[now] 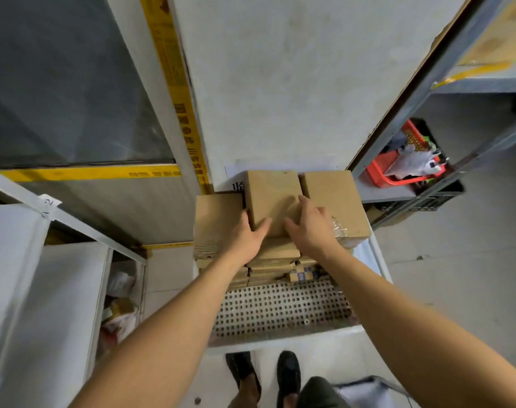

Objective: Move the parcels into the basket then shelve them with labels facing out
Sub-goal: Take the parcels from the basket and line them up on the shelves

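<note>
Both hands on the top middle box in the bin.

The left hand (249,237) grips the near-left corner of the middle box (273,201), thumb on top and fingers round its left side; the right hand (311,228) lies flat on the box's near-right part, fingers fairly straight, so it's pressing rather than clasping. That box sits on top of a stack of brown boxes packed into the far half of a white bin (280,313) with a perforated wall. At 3 o'clock of it, just beside, is the right box (334,201); at 9 o'clock, a bit lower, the left box (217,222). Way out at 2 o'clock a red basket (398,169) sits on a grey shelf (383,192). The person's shoes (287,375) are at 6 o'clock of the bin.
</note>
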